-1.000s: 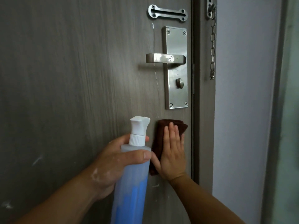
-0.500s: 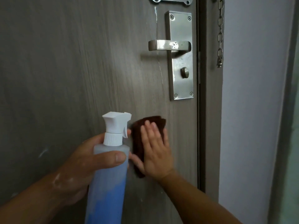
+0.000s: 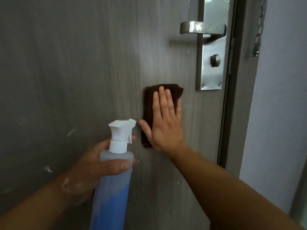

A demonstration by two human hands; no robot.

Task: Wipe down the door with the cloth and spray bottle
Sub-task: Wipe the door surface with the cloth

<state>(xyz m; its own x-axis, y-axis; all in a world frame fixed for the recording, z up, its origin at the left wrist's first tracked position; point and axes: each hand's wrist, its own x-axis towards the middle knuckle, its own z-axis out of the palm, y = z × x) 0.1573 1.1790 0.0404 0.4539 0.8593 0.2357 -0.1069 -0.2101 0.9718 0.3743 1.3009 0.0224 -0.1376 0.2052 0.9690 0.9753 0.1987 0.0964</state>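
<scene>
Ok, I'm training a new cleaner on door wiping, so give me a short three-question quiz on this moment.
1. True or false: the right hand presses the brown cloth flat against the door.
2. The left hand grips: A a sponge, B the spray bottle, C nothing.
3. Fill in: the cloth sits ___ the lock plate (above or below).
Key: 1 true; 2 B; 3 below.
</scene>
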